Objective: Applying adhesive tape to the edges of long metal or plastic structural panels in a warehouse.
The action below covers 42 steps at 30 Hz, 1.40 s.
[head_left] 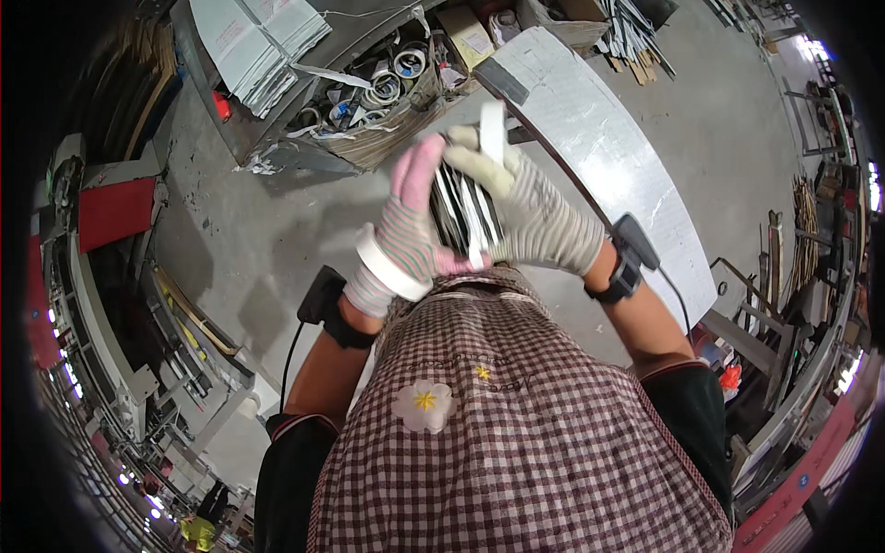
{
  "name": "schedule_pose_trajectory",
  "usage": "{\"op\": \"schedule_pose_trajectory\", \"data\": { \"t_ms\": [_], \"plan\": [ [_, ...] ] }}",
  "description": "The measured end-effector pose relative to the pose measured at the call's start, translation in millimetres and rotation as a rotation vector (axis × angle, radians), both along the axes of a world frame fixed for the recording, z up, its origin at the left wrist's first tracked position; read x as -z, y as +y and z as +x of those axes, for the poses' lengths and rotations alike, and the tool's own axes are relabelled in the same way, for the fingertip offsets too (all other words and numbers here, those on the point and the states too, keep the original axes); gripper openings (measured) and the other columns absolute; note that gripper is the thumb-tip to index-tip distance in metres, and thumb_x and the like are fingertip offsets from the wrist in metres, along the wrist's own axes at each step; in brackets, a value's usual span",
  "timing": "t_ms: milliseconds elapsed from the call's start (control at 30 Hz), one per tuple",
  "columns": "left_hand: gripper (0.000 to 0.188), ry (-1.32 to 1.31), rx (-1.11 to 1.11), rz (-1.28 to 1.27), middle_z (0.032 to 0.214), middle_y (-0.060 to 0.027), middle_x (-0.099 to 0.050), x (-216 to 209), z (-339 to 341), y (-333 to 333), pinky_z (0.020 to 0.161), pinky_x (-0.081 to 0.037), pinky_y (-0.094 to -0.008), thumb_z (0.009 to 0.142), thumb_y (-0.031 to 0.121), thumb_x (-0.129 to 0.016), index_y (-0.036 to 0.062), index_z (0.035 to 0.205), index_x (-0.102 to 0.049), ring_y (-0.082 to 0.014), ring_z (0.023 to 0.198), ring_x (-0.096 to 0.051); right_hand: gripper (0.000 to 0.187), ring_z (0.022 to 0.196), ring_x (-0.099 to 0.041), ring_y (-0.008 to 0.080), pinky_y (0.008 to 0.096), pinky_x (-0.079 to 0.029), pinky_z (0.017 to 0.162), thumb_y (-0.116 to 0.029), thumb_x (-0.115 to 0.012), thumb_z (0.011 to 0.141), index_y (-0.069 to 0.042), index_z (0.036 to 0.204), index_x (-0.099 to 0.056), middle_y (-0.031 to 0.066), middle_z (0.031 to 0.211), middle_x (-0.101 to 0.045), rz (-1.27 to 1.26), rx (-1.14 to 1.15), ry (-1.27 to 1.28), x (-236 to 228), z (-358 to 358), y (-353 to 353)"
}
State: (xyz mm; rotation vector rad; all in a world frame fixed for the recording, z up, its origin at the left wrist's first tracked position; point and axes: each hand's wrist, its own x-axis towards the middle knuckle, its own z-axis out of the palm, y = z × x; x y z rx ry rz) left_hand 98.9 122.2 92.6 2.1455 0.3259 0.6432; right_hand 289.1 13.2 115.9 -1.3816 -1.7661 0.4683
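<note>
Both my hands wear striped knit gloves and are raised in front of my apron. Between them is a black-and-white striped bundle point(461, 207), perhaps strips stacked side by side; its kind I cannot make out. My left hand point(415, 221), with pink fingertips, is closed on its left side. On the right side my right hand point(530, 203) grips it, fingers bent over the top. A white ring like a tape roll point(392, 269) sits around my left wrist. Beside my right fingers stands a white band point(493, 132), perhaps another roll seen edge-on.
A torn carton point(387, 134) of used tape rolls and scraps stands ahead. Flattened white cardboard point(258, 46) lies at the far left. A long grey-white panel point(618, 147) stretches along the right. A red-faced machine part point(117, 214) is at left.
</note>
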Motion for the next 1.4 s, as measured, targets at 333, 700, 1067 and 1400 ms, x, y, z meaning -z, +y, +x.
{"op": "schedule_pose_trajectory", "data": {
  "t_ms": [333, 700, 1067, 1400],
  "plan": [
    [0.118, -0.179, 0.09, 0.026, 0.156, -0.0214, -0.037, 9, -5, 36, 0.118, -0.035, -0.046, 0.063, 0.032, -0.096, 0.0078, 0.155, -0.028, -0.0338, 0.142, -0.043, 0.092, 0.125, -0.052, 0.0378, 0.045, -0.043, 0.11, -0.034, -0.094, 0.062, -0.007, 0.138, -0.052, 0.0166, 0.135, -0.051, 0.056, -0.069, 0.022, -10, 20, 20],
    [0.108, -0.196, 0.04, 0.044, 0.15, -0.0256, -0.041, -3, -5, 2, 0.117, -0.035, -0.0486, 0.059, 0.028, -0.093, 0.0067, 0.148, -0.034, -0.0406, 0.138, -0.045, 0.08, 0.117, -0.057, 0.0233, 0.0377, -0.047, 0.102, -0.031, -0.087, 0.077, -0.005, 0.142, -0.047, 0.0133, 0.125, -0.058, -0.305, -0.036, 0.682, -24, -5, -2],
    [0.109, -0.255, -0.039, 0.142, 0.152, -0.0254, -0.037, 8, 3, -20, 0.117, -0.035, -0.0504, 0.058, 0.02, -0.087, 0.0066, 0.151, -0.03, -0.0424, 0.139, -0.041, 0.07, 0.098, -0.064, 0.0162, 0.0293, -0.056, 0.078, -0.006, -0.073, 0.079, -0.001, 0.143, -0.043, 0.0115, 0.109, -0.064, -0.434, 0.233, 0.664, -46, -23, -23],
    [0.104, -0.254, -0.024, 0.169, 0.149, -0.0259, -0.038, 2, 20, -22, 0.113, -0.039, -0.0532, 0.058, 0.022, -0.088, 0.0132, 0.148, -0.037, -0.0437, 0.134, -0.043, 0.063, 0.097, -0.064, 0.0177, 0.0311, -0.055, 0.082, -0.007, -0.075, 0.077, 0.0, 0.136, -0.053, 0.01, 0.111, -0.066, -0.55, 0.127, 0.822, -53, 4, -23]
  ]
}}
